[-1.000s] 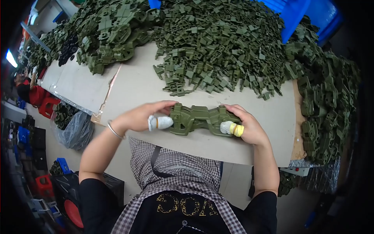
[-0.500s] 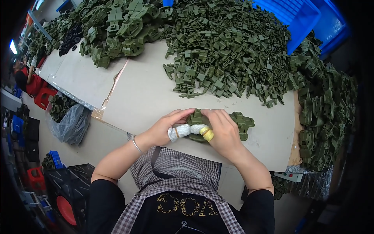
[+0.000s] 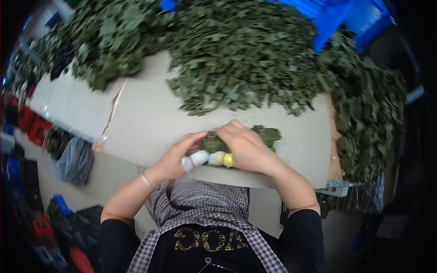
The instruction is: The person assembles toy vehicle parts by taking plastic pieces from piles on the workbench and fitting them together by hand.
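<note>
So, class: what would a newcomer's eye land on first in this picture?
First, the huge heap of olive-green plastic parts across the far side of the cardboard-covered table. Next, near the front edge, the left hand and right hand pressed together on a green piece, thumbs wrapped in white and yellow. Blue crates stand upper right.

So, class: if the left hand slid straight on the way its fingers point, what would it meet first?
The left hand points right, at the green plastic part it already touches; just beyond lies the right hand. Depth is hard to judge.
</note>
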`<state>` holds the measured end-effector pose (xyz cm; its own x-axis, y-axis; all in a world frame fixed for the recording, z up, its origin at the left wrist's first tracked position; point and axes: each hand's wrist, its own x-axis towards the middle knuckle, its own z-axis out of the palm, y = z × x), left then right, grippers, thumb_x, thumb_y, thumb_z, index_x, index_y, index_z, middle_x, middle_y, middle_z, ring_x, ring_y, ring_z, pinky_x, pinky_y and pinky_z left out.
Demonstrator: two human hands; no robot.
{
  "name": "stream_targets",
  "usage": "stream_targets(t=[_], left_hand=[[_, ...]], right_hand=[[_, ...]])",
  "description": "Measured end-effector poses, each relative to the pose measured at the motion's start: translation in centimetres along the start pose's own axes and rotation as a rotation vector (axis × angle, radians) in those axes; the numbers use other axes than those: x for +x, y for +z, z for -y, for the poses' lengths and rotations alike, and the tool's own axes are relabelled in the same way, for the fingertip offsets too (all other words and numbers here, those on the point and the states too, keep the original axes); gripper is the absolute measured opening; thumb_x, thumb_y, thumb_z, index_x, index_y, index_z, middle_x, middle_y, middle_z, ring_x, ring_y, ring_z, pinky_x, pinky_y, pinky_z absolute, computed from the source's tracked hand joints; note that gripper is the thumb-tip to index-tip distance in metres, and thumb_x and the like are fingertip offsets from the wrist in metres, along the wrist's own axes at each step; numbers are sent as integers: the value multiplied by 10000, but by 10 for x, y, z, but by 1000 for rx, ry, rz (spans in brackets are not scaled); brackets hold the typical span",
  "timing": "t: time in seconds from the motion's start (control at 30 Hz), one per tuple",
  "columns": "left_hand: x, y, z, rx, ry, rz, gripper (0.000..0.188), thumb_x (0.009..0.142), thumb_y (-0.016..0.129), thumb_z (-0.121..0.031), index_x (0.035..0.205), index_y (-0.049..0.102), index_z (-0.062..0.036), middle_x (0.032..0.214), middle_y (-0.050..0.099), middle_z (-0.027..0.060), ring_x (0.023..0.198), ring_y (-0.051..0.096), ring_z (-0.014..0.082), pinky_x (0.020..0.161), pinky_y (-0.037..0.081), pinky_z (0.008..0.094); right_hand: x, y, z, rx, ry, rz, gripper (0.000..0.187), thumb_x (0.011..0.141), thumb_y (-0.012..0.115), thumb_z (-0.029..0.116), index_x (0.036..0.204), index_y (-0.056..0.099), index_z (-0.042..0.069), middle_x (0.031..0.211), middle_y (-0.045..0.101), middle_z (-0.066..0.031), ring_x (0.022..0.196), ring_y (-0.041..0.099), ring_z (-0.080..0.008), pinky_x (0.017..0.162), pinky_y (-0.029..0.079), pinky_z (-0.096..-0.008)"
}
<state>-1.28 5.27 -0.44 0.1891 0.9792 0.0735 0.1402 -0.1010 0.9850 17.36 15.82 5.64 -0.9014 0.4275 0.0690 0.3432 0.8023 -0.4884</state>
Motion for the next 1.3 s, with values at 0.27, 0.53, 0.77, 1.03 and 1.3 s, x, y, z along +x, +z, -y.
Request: stream_targets(t=[0.27,0.53,0.77,1.03,1.3], left_hand=[[2,-8,-9,22,9,-60,597,803,600,-85,1325,321,-9,1309,401,122,1190,416,216,989,347,340],[30,-196,-3,548,392,-1075,437,900,408,-97,1326,338,-27,1320,385,132,1190,393,203,977,333,296],[43,-395,16,801,-35,-1593,603,850,519,-394,1281,395,9,1202,501,181,1090,487,266,934,361,332],[38,-333,8,1076,404,-1486,482,839,528,-256,1219,462,33,1251,464,194,1234,361,266,1014,280,363],[24,39,-28,-450,-106,-313,694,890,442,-454,1376,183,-33,1361,327,180,1276,312,281,1057,245,414]], right_hand=[[-26,3,-3,-69,-114,-316,621,716,657,280,1199,437,-42,1229,435,-224,1154,402,-355,954,361,-414],[-165,-42,-77,-533,584,-928,685,691,708,174,1279,388,28,1300,369,-201,1149,387,-358,965,329,-432],[-289,-71,-143,-862,1114,-825,624,739,656,171,1272,376,8,1181,474,-158,1090,428,-317,952,317,-434],[-261,-59,-131,-737,947,-964,374,732,638,104,1090,559,31,855,572,-113,847,499,-289,799,379,-381],[-95,4,-43,-501,249,-1049,360,697,610,97,1041,576,-4,805,558,-86,767,511,-242,743,401,-393]])
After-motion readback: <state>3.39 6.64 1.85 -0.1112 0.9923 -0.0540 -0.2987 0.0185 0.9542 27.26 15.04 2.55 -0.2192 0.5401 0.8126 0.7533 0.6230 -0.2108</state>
